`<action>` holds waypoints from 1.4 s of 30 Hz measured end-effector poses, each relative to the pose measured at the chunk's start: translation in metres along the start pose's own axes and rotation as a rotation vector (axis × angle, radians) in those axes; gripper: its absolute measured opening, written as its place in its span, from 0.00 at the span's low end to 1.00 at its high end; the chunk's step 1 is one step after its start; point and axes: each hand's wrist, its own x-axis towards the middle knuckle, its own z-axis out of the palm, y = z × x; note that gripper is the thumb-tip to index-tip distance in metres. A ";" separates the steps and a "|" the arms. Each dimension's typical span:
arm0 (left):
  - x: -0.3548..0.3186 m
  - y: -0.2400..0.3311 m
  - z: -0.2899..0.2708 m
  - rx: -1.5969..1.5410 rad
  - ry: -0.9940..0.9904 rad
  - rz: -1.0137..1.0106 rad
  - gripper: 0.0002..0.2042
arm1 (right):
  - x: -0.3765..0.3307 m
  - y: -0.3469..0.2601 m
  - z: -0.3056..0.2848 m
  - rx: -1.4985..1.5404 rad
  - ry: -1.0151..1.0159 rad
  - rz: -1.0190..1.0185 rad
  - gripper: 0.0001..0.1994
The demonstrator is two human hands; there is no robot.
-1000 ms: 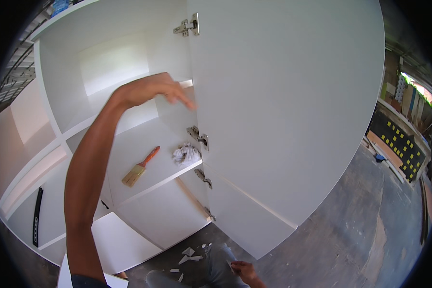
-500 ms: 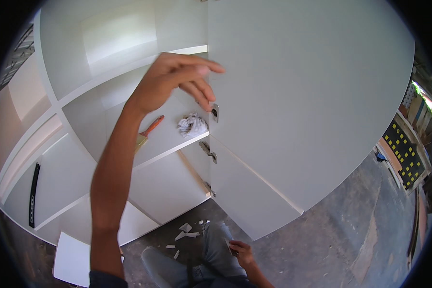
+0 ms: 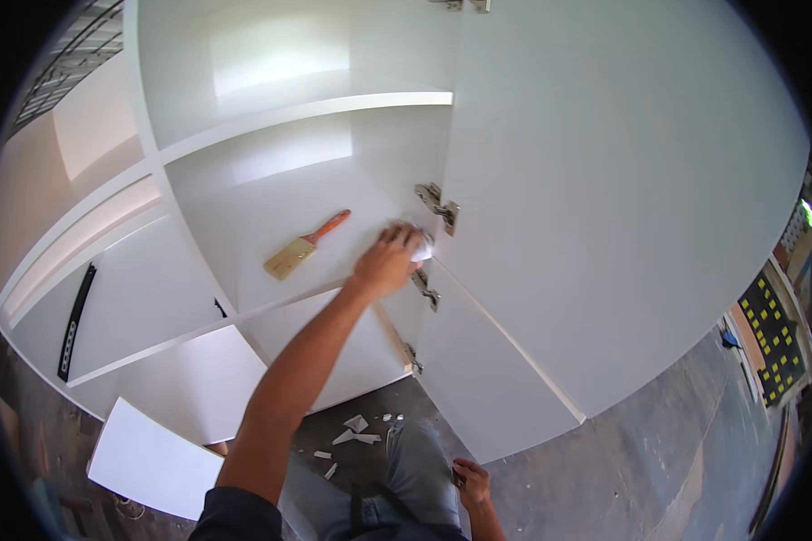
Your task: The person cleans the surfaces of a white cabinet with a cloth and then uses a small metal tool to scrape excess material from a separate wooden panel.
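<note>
White crumpled rag (image 3: 421,251) sits on the shelf (image 3: 271,239) by the hinge (image 3: 438,206), left hand (image 3: 386,261) curled over it, right hand (image 3: 471,480) low with its grip unclear; a careless sweep could knock the paintbrush (image 3: 302,246) off.

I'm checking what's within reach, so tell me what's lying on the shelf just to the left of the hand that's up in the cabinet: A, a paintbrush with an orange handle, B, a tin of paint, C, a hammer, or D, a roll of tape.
A: a paintbrush with an orange handle and pale bristles lies flat on the white shelf, left of the left hand, which rests on a crumpled white cloth.
</note>
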 end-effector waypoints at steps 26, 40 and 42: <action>-0.069 -0.033 -0.057 0.005 -0.206 -0.071 0.25 | 0.002 -0.001 0.025 -0.108 0.001 -0.039 0.11; -0.309 0.016 -0.122 -0.228 -0.275 -0.363 0.18 | -0.007 -0.030 0.060 -0.173 -0.022 -0.096 0.12; -0.344 0.041 -0.103 -0.611 -0.198 -0.793 0.15 | -0.009 -0.035 0.082 -0.247 -0.033 -0.104 0.12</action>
